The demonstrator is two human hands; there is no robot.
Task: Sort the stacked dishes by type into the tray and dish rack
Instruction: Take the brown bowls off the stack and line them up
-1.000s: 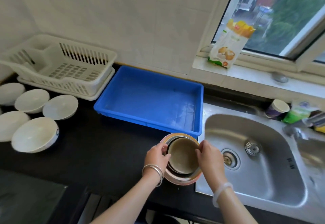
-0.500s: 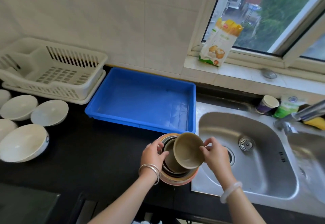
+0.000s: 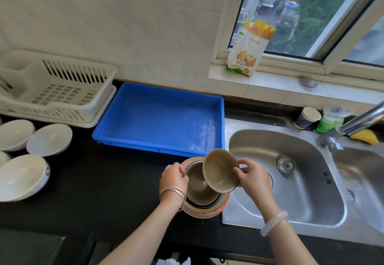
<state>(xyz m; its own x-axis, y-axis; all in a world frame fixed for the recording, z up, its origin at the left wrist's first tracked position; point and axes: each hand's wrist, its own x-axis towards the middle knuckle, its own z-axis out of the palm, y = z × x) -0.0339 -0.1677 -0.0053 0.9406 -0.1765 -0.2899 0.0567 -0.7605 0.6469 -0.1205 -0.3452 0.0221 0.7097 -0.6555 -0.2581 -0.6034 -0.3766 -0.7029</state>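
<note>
A stack of nested dishes (image 3: 204,206) stands on the black counter by the sink's left edge; its outer bowl is orange and a tan bowl lies inside. My right hand (image 3: 252,178) holds a small tan bowl (image 3: 220,171) by its right rim, tilted and lifted just above the stack. My left hand (image 3: 173,178) rests on the stack's left rim. Behind the stack lies the blue tray (image 3: 221,123), with nothing in it. The white dish rack (image 3: 62,96) stands at the far left.
Several white bowls (image 3: 48,140) sit on the counter at the left. The steel sink (image 3: 291,181) lies to the right, with a faucet (image 3: 357,122), a paper cup (image 3: 307,118) and a green bag behind it. A flour bag (image 3: 248,48) leans on the window sill.
My right hand has lifted the top tan bowl out of the stack and tilted it up. My left hand stays on the stack's rim. The camera has moved closer.
</note>
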